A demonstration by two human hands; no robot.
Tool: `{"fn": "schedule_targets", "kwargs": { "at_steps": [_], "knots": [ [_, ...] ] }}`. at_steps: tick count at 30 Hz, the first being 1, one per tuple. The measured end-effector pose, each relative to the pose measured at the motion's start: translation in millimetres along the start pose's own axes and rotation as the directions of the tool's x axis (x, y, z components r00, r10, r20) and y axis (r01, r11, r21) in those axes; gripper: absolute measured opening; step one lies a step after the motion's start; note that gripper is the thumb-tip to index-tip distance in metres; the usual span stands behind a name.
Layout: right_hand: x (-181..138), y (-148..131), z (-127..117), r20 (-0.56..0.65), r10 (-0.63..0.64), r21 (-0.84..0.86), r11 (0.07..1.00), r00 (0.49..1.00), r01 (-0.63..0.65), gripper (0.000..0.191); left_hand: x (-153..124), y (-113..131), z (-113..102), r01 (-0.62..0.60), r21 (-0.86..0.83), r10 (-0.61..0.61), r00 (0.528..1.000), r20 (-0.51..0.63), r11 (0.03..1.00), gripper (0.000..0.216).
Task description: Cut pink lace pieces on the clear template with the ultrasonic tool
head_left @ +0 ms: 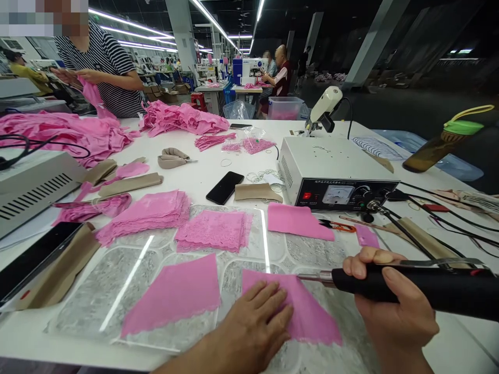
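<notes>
Left fingers (pixel 260 300) hide a chunk of the pink piece (pixel 312 314) underneath, black tool (pixel 454 292) gets cut off rightward past the right fingers (pixel 359 266), meter (pixel 338 195) beyond them's too tiny to read.

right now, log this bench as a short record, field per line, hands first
left hand: resting on a pink fabric piece
right hand: gripping a black tool, its metal tip at that piece's far edge, contact unclear
second pink piece: left of the first
lace-edged stack: behind both pieces
control box: back right, meter on its front
phone: left of the box
</notes>
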State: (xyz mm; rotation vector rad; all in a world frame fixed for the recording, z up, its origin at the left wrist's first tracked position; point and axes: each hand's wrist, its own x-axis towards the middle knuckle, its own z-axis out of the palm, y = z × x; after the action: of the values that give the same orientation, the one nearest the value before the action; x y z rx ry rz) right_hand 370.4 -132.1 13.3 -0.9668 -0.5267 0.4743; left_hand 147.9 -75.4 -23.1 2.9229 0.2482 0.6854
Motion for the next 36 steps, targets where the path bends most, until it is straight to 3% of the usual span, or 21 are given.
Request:
{"fn": "schedule_targets", "kwargs": {
  "at_steps": [8, 14, 18, 26, 36],
  "knots": [
    [-2, 1, 1, 0.056, 0.018, -0.009, 1.000, 0.998, -0.017, 0.007, 4, 0, -3, -0.002, -0.008, 0.002, 1.000, -0.016, 1.000, 0.032],
    [-1, 1, 1, 0.006, 0.048, -0.011, 0.999, 0.999, -0.048, 0.008, 2, 2, 1, -0.006, -0.022, 0.005, 0.999, -0.053, 1.000, 0.033],
    [-4, 0, 7, -0.036, 0.056, 0.011, 0.998, 0.998, -0.056, 0.007, -5, 1, -11, 0.021, -0.032, -0.023, 0.998, -0.056, 0.999, 0.033],
    [-11, 2, 23, 0.112, 0.000, 0.000, 1.000, 0.994, 0.000, 0.008, -35, -14, -25, 0.147, 0.059, -0.140, 0.984, -0.107, 0.987, 0.029],
    [-12, 8, 27, 0.129, -0.010, -0.014, 1.000, 0.992, 0.012, 0.008, -47, -18, -18, 0.195, 0.082, -0.186, 0.976, -0.110, 0.977, 0.031]
  ]
}}
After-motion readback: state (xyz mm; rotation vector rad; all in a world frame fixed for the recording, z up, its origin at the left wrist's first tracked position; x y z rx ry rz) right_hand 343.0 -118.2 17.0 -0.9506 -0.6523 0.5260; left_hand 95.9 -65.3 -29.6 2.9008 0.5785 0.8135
